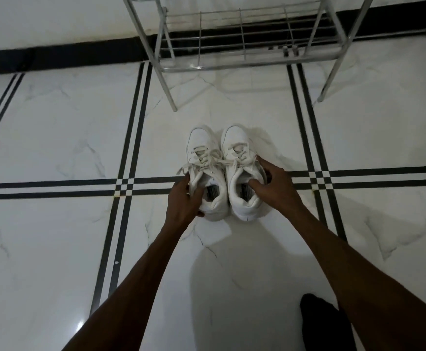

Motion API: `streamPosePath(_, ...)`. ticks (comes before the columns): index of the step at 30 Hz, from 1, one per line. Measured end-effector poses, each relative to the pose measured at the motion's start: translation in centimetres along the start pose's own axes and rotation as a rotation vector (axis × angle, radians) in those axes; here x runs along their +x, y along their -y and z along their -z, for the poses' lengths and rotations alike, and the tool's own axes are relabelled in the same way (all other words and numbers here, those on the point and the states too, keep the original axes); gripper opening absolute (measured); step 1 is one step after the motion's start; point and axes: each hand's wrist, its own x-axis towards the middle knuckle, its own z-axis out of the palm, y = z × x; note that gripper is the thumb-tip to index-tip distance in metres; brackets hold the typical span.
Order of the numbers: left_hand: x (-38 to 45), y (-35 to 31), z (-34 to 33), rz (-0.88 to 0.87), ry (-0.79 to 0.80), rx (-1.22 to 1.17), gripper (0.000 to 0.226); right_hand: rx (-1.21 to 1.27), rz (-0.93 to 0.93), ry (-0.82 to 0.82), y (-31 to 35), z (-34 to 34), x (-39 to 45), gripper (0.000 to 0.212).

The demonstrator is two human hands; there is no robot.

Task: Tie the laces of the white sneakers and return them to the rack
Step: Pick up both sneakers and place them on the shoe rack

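Observation:
Two white sneakers stand side by side on the floor, toes pointing away from me. My left hand (182,198) grips the left sneaker (203,148) at its collar and outer side, thumb down by the heel. My right hand (272,184) grips the right sneaker (236,141), thumb inside the opening and fingers on the outer side. Bows of white lace (213,158) lie across both tongues. The metal rack (245,39) stands beyond the sneakers, with its wire shelf bare.
The floor (54,138) is glossy white marble tile crossed by black double stripes. A black skirting band (67,53) runs along the wall behind the rack. The rack's front legs (167,89) stand just past the toes. A dark foot (321,323) shows at the bottom right.

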Motion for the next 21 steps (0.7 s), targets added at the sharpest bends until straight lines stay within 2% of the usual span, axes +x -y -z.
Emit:
streamPosePath(7,-2.0,-11.2,3.5,0.025,0.045,0.014,0.041,0.032,-0.012,-0.018,8.9,8.4,-2.0,0.063)
streamPosePath(16,-5.8,-31.8,10.3,0.041,0.063,0.008,0.047,0.061,-0.008,-0.024,25.2,22.7,-4.6,0.062)
streamPosePath(21,-5.2,-40.4,12.3,0.039,0.048,-0.003,0.055,0.057,0.06,-0.048,31.6,28.5,-3.4,0.064)
